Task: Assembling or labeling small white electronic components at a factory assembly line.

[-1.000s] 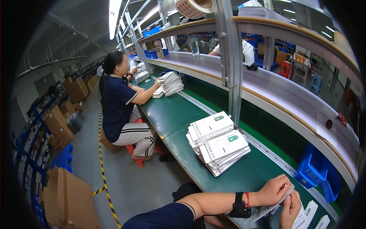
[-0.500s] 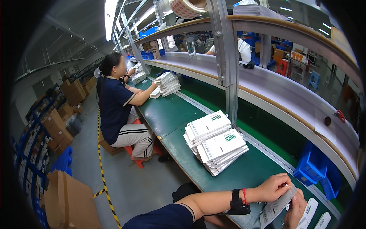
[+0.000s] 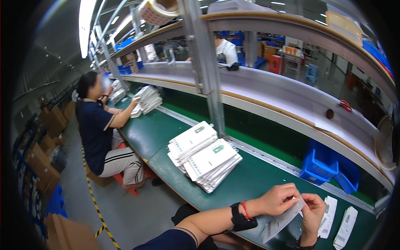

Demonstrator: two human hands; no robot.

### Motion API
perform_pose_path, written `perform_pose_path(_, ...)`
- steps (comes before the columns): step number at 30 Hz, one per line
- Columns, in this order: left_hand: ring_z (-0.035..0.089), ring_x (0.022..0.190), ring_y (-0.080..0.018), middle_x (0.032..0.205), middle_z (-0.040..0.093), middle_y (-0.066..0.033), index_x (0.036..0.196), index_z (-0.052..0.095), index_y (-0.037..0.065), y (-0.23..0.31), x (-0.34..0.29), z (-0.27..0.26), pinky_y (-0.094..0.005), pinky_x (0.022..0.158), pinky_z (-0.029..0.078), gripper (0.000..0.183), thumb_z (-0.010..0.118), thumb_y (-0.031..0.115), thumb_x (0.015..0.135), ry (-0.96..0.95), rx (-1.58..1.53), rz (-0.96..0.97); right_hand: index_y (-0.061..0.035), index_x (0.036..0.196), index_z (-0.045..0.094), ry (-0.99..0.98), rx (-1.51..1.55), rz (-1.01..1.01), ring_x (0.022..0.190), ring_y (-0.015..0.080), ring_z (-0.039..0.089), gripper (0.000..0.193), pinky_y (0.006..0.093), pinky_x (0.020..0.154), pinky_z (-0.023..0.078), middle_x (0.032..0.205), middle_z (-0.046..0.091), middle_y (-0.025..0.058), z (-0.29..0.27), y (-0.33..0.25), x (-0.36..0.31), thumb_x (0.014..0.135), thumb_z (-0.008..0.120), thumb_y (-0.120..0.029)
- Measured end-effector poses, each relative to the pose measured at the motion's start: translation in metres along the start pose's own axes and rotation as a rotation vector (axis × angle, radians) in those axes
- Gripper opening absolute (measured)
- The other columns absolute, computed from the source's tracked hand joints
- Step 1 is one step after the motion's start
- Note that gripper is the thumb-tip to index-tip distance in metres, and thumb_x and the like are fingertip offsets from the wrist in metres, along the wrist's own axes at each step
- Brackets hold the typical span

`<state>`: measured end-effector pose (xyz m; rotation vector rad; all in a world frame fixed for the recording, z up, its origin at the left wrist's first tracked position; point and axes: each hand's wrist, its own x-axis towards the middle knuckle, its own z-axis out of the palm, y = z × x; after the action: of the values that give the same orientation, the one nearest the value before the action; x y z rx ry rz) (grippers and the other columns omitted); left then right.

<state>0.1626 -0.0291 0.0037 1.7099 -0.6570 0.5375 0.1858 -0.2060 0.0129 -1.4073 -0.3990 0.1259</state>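
Diagonally, a green bench (image 3: 260, 181) crosses the frame, bearing stacked white packets (image 3: 213, 161) at centre. At lower right, my left hand (image 3: 280, 200) and right hand (image 3: 313, 209) both pinch the upper end of a tilted white card (image 3: 280, 223). Uneven pulling between my fingers, I judge, could crease or tear it; a loosened pinch could drop it.

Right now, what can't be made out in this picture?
In the head view:
Flat white piece between left hand and right hand: its far side is turned away; its print is blurred.
Stacked white packs: exact count, since upper ones cover lower ones.
Person in white: lower body, hidden behind the shelf.
Cardboard box, lower left: its bottom, cut off by the picture's lower edge.
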Motion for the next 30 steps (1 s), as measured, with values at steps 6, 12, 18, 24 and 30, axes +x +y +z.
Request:
perform_pose_path(6,0.057,0.072,-0.0162,0.086,0.058,-0.0079,0.089,0.06,0.001,0.002,0.0,-0.001,-0.026,0.059,0.046,0.01,0.064,0.007,0.083,-0.056,-0.039,-0.09,0.0011,0.097,0.056,0.024,0.019,-0.035,0.076,0.0081,0.059,0.025,0.0187,0.071,0.048,0.086,0.06,0.0045,0.009,-0.007,0.001,0.076,0.067,0.009)
perform_pose_path(12,0.056,0.08,-0.0161,0.091,0.058,-0.0059,0.126,0.048,0.005,0.001,0.002,0.003,-0.0277,0.072,0.045,0.054,0.071,0.017,0.079,-0.009,0.07,-0.027,-0.0041,0.094,0.047,0.024,0.054,-0.111,0.077,0.0073,0.054,0.025,0.0189,0.07,0.046,0.086,0.055,0.0038,0.006,-0.01,0.002,0.079,0.062,0.009)
perform_pose_path(18,0.058,0.091,-0.0145,0.104,0.062,-0.0084,0.144,0.026,0.004,-0.006,-0.003,0.001,-0.0297,0.081,0.046,0.079,0.071,0.018,0.081,-0.218,-0.281,-0.378,-0.0053,0.09,0.043,-0.041,0.219,-0.15,0.075,0.0091,0.052,0.023,0.0205,0.07,0.044,0.083,0.053,0.0047,0.004,-0.008,0.004,0.08,0.06,0.007)
perform_pose_path(24,0.061,0.095,-0.0121,0.106,0.064,-0.0118,0.143,0.026,0.004,-0.007,-0.002,-0.002,-0.0257,0.081,0.049,0.07,0.065,0.0,0.084,-0.164,-0.641,-0.465,-0.0055,0.089,0.043,0.018,0.219,-0.144,0.073,0.0087,0.051,0.02,0.0199,0.068,0.045,0.082,0.052,0.0047,-0.005,0.0,0.011,0.081,0.056,0.007)
perform_pose_path(30,0.061,0.096,-0.0134,0.11,0.062,-0.0134,0.141,0.028,0.003,-0.011,0.0,-0.002,-0.026,0.082,0.049,0.066,0.063,-0.003,0.085,-0.013,-0.538,-0.378,0.0007,0.099,0.054,0.057,0.23,-0.089,0.077,0.01,0.059,0.012,0.0223,0.069,0.051,0.088,0.06,0.0068,-0.003,0.008,0.017,0.087,0.055,0.003)
